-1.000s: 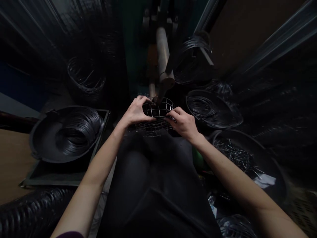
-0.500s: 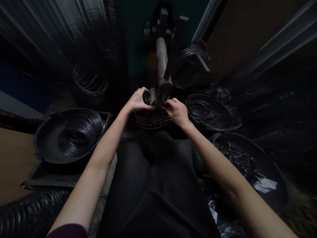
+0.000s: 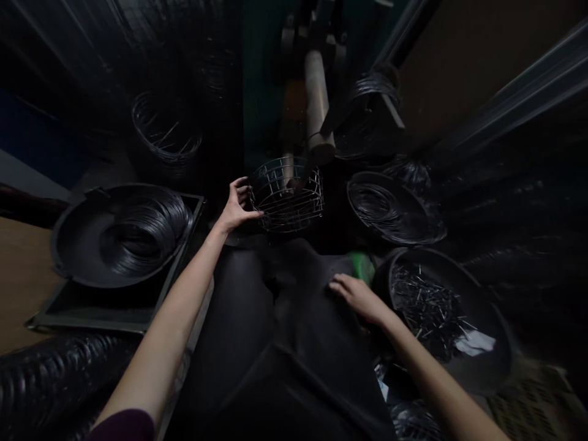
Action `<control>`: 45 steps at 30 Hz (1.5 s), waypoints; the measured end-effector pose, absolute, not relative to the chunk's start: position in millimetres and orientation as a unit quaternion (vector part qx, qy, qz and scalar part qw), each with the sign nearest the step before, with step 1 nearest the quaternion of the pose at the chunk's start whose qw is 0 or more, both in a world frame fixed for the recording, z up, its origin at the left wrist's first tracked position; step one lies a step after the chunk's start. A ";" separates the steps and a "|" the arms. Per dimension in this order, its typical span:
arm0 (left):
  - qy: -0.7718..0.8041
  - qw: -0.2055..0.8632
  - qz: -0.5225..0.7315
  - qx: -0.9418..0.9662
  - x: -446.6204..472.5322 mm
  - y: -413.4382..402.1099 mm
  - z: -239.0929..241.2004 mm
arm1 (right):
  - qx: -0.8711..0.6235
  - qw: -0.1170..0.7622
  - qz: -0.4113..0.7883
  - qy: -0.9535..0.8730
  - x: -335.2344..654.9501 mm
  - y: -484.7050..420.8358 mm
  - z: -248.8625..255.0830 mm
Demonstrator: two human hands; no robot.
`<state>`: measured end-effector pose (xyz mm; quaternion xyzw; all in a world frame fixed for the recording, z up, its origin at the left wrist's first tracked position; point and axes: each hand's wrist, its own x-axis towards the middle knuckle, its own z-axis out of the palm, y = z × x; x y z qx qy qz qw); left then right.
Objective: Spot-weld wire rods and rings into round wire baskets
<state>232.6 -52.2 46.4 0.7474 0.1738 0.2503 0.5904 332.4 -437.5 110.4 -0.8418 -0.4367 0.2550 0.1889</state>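
Observation:
A round wire basket [image 3: 287,195] sits under the tip of a machine's cylindrical arm [image 3: 318,104], straight ahead of me. My left hand [image 3: 236,205] grips the basket's left rim, thumb below and fingers curled over the wire. My right hand [image 3: 356,297] lies apart from it, low on my dark apron [image 3: 285,331], fingers stretched out and holding nothing. It rests just left of a dark pan holding several short wire pieces [image 3: 427,303].
A dark pan with a coil of wire rings [image 3: 138,229] stands on a tray at the left. Another pan of wire rings [image 3: 390,208] is to the right of the basket. More wire coils [image 3: 165,131] hang behind. A wooden surface [image 3: 18,275] shows at far left.
My right hand let go of the basket and dropped back to my lap beside the pan of wire pieces. My left hand slid to the basket's left rim and keeps hold.

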 end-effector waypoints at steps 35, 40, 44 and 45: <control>0.048 0.335 0.203 0.919 212.1 -125.5 140.6 | -0.778 -0.081 -0.017 -0.623 325.6 -316.1 194.5; 0.056 0.344 0.203 0.915 225.4 -117.2 143.5 | -0.779 -0.095 -0.033 -0.619 337.6 -307.9 197.9; 0.053 0.334 0.207 0.918 232.7 -110.6 145.1 | -0.777 -0.079 -0.048 -0.622 345.1 -300.4 194.8; 0.052 0.332 0.207 0.919 233.8 -109.3 145.4 | -0.777 -0.076 -0.052 -0.622 346.1 -299.1 194.3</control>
